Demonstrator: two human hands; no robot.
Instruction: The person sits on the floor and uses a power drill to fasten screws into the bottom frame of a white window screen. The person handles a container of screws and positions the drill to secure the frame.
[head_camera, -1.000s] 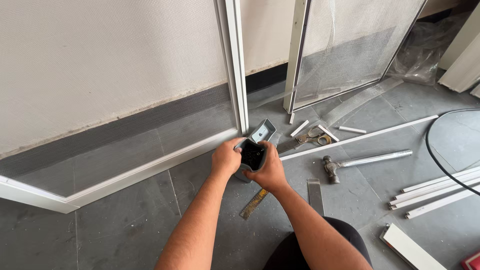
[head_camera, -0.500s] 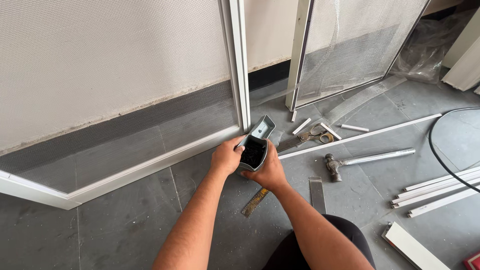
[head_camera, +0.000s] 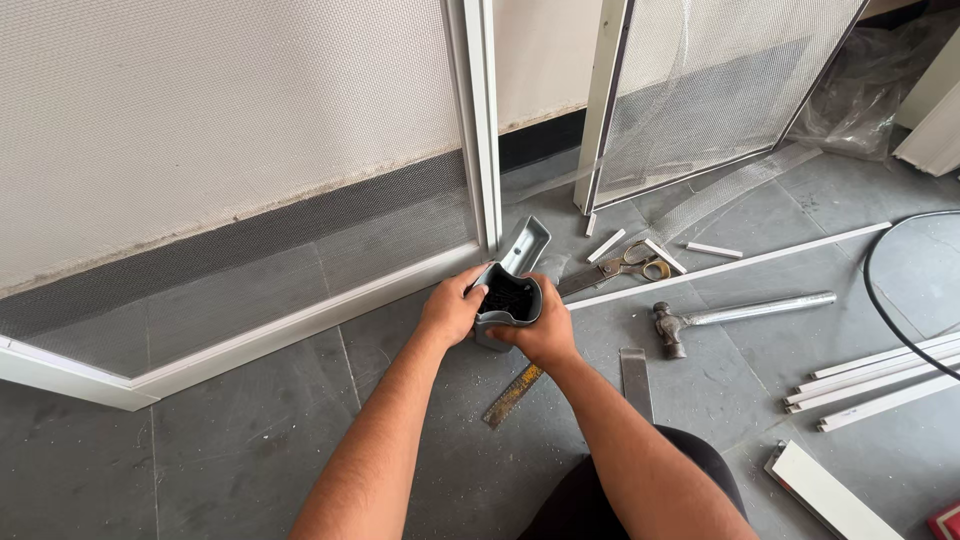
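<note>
Down on the grey floor, two bare hands hold a small grey box with a dark inside.

Both hands are low in front of the white screen frame (head_camera: 300, 325), close to its corner. The left hand (head_camera: 452, 312) curls its fingers around the left side of the grey box (head_camera: 508, 300), and the right hand (head_camera: 545, 335) grips it from below and from the right, fingers closed on it. A grey flap of the box sticks up behind the hands. Under the hands, a yellowish ruler (head_camera: 512, 396) lies on the floor. Scissors (head_camera: 625, 266) with gold handles lie just to the right, beside small white strips. A hammer (head_camera: 735, 315) with a shiny handle lies farther right, well apart from the hands. A black cable (head_camera: 880, 300) curves near the long white bars.
</note>
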